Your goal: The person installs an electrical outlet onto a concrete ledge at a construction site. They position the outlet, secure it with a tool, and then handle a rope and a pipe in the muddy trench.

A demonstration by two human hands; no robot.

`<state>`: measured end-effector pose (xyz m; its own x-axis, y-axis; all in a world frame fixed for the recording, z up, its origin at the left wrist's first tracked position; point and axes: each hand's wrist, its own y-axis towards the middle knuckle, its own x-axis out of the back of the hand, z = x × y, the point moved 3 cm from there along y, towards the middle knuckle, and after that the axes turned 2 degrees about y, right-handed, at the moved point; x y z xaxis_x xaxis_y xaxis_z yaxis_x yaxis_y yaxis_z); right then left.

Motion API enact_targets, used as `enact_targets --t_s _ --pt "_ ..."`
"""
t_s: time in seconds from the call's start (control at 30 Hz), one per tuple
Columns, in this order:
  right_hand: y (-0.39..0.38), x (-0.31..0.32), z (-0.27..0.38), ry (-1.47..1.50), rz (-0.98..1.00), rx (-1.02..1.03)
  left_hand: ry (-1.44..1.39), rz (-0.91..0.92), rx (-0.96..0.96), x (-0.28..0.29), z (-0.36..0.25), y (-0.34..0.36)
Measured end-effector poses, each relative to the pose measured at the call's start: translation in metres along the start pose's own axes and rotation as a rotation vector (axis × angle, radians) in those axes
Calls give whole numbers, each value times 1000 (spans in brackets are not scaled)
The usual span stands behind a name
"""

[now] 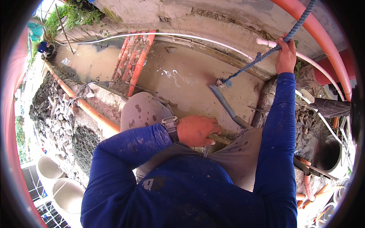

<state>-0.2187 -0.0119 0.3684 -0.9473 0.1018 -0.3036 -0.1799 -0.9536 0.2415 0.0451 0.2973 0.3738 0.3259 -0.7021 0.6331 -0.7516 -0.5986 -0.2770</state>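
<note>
My right hand (286, 55) is raised at the upper right, its fingers closed around a thick blue rope (243, 70). Above the hand the rope runs up out of view; below, it slopes to a frayed, knotted end at the muddy water (182, 76). Near that end lies the tip of a grey-blue hose (225, 104), which bends back toward my right knee. My left hand (197, 130) hovers over my lap, its fingers loosely bent and the thumb apart. Beside its fingertips is a brown, muddy edge (222, 139); I cannot tell whether they touch.
Muddy orange pipes (136, 62) span the water-filled trench. A thin white pipe (197, 37) follows the concrete wall (228, 19). A large orange pipe (323, 36) curves at the right. Broken stones (51, 110) and concrete cylinders (68, 193) are on the left.
</note>
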Motion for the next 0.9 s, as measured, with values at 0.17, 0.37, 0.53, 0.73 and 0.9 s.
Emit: enact_targets --t_s 0.17,0.37,0.53,0.73,0.9 --pt "-1 -2 -2 28 0 -8 -12 6 1 1 0 -1" --pt "-2 -2 2 -15 -20 -16 8 -8 -11 1 -1 -1" --pt "-2 0 0 -9 -20 -11 21 7 -7 2 -1 0" --pt "-4 -2 0 -23 -14 -14 5 -1 -3 1 0 0" --pt "-1 1 -3 2 -7 -9 -12 10 3 1 0 1"
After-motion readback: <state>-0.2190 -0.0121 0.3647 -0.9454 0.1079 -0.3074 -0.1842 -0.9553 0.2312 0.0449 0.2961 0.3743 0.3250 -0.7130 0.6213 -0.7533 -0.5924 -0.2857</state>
